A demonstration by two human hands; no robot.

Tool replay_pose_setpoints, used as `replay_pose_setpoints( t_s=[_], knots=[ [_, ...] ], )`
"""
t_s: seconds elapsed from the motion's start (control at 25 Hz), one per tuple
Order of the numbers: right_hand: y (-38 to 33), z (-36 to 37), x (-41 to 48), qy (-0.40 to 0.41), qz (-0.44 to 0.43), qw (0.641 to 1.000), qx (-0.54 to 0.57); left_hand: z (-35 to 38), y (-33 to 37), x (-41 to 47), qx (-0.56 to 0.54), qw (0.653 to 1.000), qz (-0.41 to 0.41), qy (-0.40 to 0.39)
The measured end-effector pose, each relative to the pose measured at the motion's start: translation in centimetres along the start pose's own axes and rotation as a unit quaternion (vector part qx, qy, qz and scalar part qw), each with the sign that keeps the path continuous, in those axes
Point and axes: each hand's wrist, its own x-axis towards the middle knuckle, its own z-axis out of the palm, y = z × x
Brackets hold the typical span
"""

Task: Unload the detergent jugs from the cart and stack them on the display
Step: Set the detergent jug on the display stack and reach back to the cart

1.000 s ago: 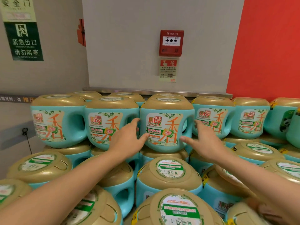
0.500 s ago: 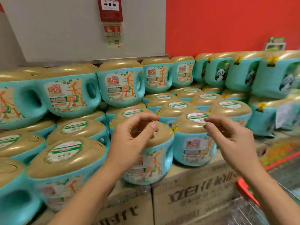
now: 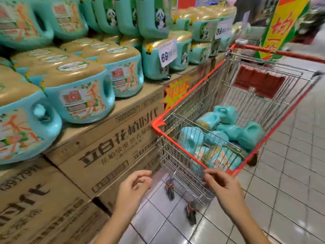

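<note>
Shift: left hand and right hand dropped from display jugs to cart front.
Grip: both loosely curled, empty.
Load: cart jugs heaped in basket, beyond right hand.
Display: stacked on cartons, left of cart.

- Pale grey glossy square-tile floor, dark grout lines running diagonally across the view.
- Soft white glare patches on the tiles at lower right; overall light is even and indoor.
- Brown corrugated cardboard cartons with black Chinese print stacked along the left, standing on the floor.
- Yellow-and-red starburst promo sticker on a carton face, text too blurred to read.
- Tall yellow-and-green banner with big red Chinese characters at upper right.
- Strip of red wall at top centre.
- Far upper-right corner is dark motion blur, can't tell what's there.
</note>
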Motion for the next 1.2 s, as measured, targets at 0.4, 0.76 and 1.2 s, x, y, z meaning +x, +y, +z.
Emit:
replay_pose_setpoints(
  t_s=[0.4, 0.76, 1.2],
  knots=[
    [5.2, -18.0, 5.3, 0.014, 0.048, 0.999, -0.016, 22.6, -1.0, 2.5, -0.047, 0.998, -0.042, -0.022],
    [6.1, -22.7, 23.0, -0.010, 0.017, 1.000, -0.007, 32.7, 1.2, 17.2, -0.052, 0.998, -0.031, 0.011],
    [12.9, -24.8, 51.5, -0.055, 0.069, 0.987, -0.137, 41.5, -0.8, 38.0, 0.012, 0.983, -0.172, 0.067]
  ],
)
